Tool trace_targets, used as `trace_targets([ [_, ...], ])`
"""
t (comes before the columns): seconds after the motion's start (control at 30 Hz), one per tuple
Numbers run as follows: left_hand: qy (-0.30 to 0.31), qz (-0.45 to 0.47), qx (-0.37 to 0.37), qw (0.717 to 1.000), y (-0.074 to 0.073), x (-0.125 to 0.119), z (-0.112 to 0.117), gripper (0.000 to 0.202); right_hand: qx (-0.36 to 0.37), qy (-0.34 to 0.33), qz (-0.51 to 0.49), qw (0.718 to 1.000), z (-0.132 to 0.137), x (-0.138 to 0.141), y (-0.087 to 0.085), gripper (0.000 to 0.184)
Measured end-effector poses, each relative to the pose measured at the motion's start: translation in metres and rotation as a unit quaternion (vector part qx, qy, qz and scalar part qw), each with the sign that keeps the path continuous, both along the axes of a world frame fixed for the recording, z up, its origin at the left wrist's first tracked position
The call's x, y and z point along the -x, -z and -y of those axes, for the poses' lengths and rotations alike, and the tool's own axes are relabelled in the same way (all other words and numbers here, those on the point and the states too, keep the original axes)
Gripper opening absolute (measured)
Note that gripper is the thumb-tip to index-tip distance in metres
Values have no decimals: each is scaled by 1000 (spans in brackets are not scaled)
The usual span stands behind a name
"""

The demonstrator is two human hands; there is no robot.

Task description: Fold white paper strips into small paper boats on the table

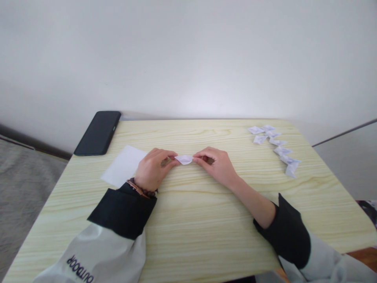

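Between my two hands, just above or on the middle of the table, is a small white folded paper boat (184, 159). My left hand (154, 167) pinches its left tip between thumb and forefinger. At the opposite tip, my right hand (214, 164) pinches in the same way. The fingers of both hands are closed, and the tips of the paper are hidden in them. Partly under my left hand and wrist lies a flat white sheet of paper (121, 165).
Several similar folded paper boats (282, 150) lie in a loose curved row at the table's right rear. A black phone (98, 133) rests at the far left corner. The pale wood-grain table (200, 236) meets a white wall (188, 59) behind.
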State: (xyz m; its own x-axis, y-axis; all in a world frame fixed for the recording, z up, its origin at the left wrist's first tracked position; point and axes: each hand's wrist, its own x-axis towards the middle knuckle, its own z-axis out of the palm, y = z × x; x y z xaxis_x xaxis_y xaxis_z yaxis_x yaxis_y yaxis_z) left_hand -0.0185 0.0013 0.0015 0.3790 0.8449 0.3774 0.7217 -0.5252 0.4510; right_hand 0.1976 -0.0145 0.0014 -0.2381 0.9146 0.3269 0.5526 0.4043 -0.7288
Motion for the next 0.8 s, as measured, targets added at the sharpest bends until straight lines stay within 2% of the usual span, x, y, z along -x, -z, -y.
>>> trace_targets([
  [0.13, 6, -3, 3, 1000, -1, 0, 0, 26, 0, -19, 11, 1000, -1, -2, 0, 14],
  [0.63, 46, 5, -43, 998, 2, -4, 2, 24, -14, -1, 26, 1000, 0, 1, 1, 15],
  [0.8, 33, -5, -10, 999, 2, -3, 1, 19, -1, 29, 1, 1000, 0, 1, 1, 13],
])
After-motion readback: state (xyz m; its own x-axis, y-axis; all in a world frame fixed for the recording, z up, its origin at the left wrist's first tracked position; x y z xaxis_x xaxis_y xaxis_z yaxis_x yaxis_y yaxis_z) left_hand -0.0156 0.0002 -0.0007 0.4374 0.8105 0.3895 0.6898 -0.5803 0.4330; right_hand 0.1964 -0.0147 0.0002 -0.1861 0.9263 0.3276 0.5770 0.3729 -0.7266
